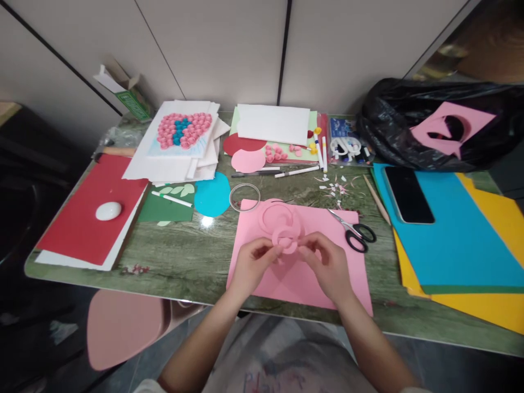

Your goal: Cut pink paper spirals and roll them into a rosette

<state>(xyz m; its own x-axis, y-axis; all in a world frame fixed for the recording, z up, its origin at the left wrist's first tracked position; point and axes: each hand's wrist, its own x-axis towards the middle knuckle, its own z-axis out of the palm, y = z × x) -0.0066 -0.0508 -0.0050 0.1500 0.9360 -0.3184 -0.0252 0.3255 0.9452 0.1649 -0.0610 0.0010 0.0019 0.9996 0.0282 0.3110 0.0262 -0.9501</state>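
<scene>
A curled spiral strip of pink paper (287,240) is held up between my two hands, above a pink paper sheet (303,286). My left hand (256,265) pinches its left side between thumb and fingers. On the other side, my right hand (325,262) pinches the strip's right edge. Wider loops of the strip reach away from me over the sheet. Scissors (356,232) with black handles lie across the sheet's right edge, near my right hand. A metal ring (244,197) rests by the sheet's far left corner.
Red paper (82,213) bears a white oval object (108,210) at left. Behind stands a picture of pink and blue paper rolls (184,131). A phone (409,195) lies on blue paper (462,240) at right, beside a black plastic bag (388,120). Paper scraps (335,188) litter the table.
</scene>
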